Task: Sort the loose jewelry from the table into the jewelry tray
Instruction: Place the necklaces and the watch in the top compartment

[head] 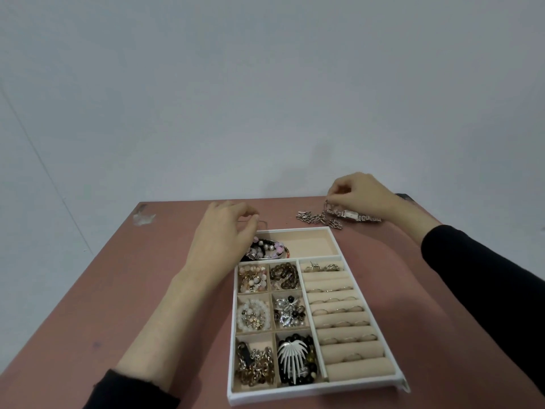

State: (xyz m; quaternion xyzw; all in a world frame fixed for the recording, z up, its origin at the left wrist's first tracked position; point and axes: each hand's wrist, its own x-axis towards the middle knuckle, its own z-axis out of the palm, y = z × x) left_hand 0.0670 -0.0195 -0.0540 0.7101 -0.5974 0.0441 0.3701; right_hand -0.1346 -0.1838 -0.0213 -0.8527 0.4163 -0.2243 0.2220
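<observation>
The silver watch lies left to right on the desk, near its far edge, beside tangled silver chains. The right hand has its fingers pinching the watch's left strap end. The left hand curls over beaded bracelets in the far compartment of the jewelry tray; I cannot tell whether it holds anything. That compartment's right half lies open.

A reddish-brown table stands against a plain pale wall.
</observation>
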